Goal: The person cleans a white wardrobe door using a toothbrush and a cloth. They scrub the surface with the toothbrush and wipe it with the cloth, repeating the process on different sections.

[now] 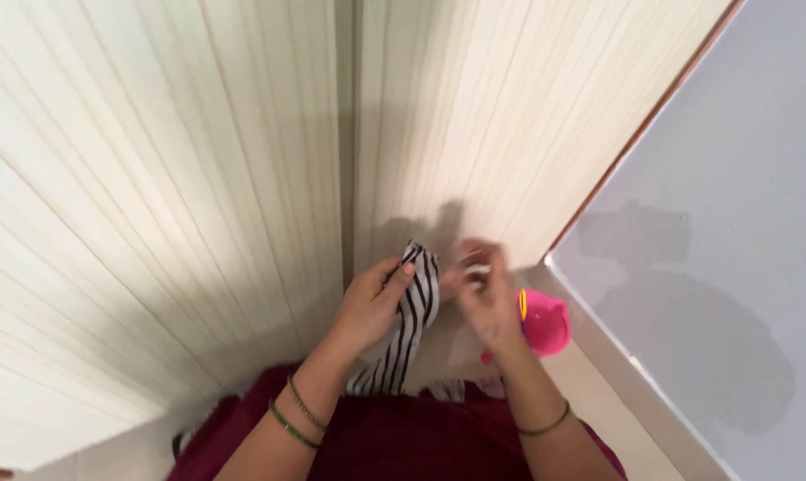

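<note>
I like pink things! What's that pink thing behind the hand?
A pink plastic container with a yellow part sits on the floor behind the right hand, which covers its left side.

Black-and-white striped cloth (413,313), pink cup (544,322), cream ribbed doors (153,178), maroon garment (394,441)

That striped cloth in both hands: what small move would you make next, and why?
Probably slide the right hand along the top edge of the striped cloth to spread it. The left hand already pinches that edge, and the rest hangs bunched towards the lap. The right hand is blurred, so its grip is unclear.

Soft striped cloth (413,312) (glossy pink plastic cup (544,322))
</note>
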